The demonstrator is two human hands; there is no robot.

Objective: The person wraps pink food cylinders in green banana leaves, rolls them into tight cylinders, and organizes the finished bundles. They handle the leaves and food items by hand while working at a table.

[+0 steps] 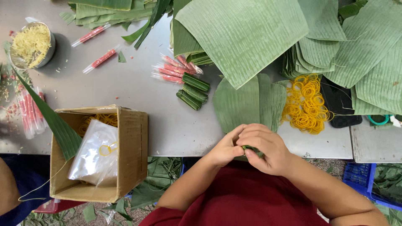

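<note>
Both hands together at the near edge of the grey counter (176, 125), just over the lap. Left hand (226, 148) and right hand (266, 148) closed in a shared grip around a small green leaf roll (251, 149); only a short dark-green sliver visible between the fingers, the rest hidden, so full shape hard to tell. Just beyond the hands, a stack of cut banana leaf pieces (247, 102), pale green and ribbed. To the right of that, a heap of yellow rubber bands (305, 104). Further back and left, three finished green rolls (191, 91), slim, tightly wrapped, lying side by side, touching clear packets with red filling (171, 71). Larger banana leaves (247, 33) spread across the far side. At left, an open cardboard box (125, 150) with a plastic bag (94, 152) inside, and a metal bowl of pale shreds (31, 44) in the far corner.
</note>
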